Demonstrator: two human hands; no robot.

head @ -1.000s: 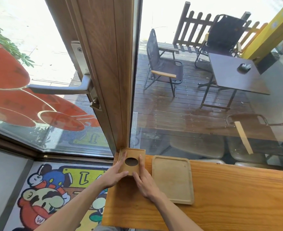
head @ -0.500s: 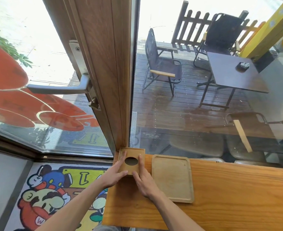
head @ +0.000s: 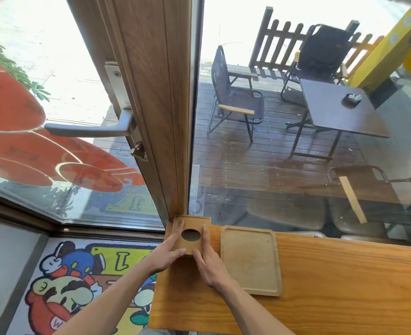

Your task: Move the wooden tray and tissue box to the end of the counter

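Observation:
A wooden tissue box (head: 192, 224) with an oval hole in its lid stands at the far left corner of the orange wooden counter (head: 332, 281), against the door frame. My left hand (head: 165, 253) presses its left side, and my right hand (head: 208, 262) presses its right side, thumbs meeting at the near edge. To the right of the box, a shallow wooden tray (head: 250, 259) lies flat, a narrow gap apart from the box and from my right hand.
A wooden door frame (head: 156, 105) with a metal handle (head: 88, 129) rises behind the box. Glass runs along the counter's far edge; chairs and a dark table (head: 340, 110) stand outside. A cartoon floor mat (head: 74, 286) lies left of the counter.

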